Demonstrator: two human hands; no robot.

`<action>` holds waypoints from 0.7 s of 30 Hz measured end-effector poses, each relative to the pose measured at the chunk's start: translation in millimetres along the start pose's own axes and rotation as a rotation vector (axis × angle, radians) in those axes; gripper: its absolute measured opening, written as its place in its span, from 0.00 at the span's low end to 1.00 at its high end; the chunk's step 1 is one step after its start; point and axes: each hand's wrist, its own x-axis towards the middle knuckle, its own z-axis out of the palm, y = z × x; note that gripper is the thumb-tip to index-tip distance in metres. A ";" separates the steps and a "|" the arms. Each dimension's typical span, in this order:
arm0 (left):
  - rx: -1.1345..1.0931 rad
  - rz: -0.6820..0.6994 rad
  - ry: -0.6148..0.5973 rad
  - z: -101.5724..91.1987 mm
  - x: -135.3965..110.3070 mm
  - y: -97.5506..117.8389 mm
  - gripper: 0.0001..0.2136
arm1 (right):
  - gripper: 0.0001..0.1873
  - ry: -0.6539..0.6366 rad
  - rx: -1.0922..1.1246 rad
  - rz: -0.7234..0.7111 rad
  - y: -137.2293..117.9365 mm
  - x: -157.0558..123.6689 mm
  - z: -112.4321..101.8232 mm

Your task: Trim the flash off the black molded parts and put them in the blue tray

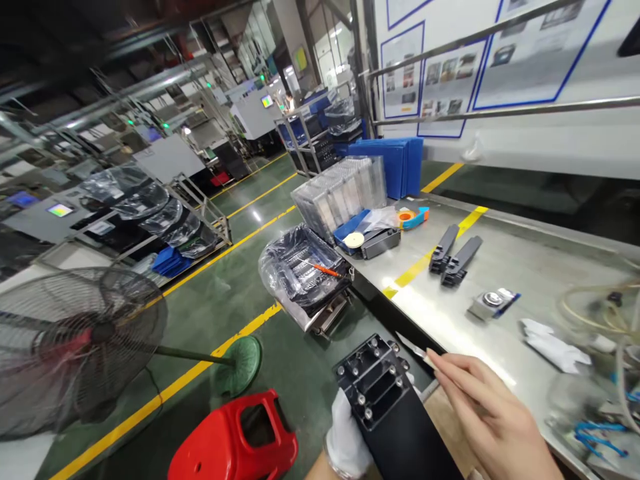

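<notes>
My left hand [346,437], in a white glove, is wrapped round a long black housing [413,437] from its left side. The housing's near end runs out of the bottom of the view, and its far end shows open slots and several round metal inserts. In my bare right hand [490,407], a slim pointed scraper blade [414,348] is pinched between thumb and fingers. Its tip points left, just past the housing's upper right corner; whether it touches the housing I cannot tell. Two dark grey elongated parts [461,260] lie on the metal bench [505,247] beyond my right hand.
A small metal block [493,303] and a white glove [554,345] lie on the bench. Plastic-lined bin [303,267] with an orange-handled tool [327,270] stands beside it. A red stool [215,440] and a large fan [80,340] are on the left. Clear trays [345,190] stand behind.
</notes>
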 end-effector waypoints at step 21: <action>0.530 0.203 -0.609 -122.9 122.5 144.5 0.28 | 0.31 -0.343 0.353 0.736 -35.6 95.7 116.3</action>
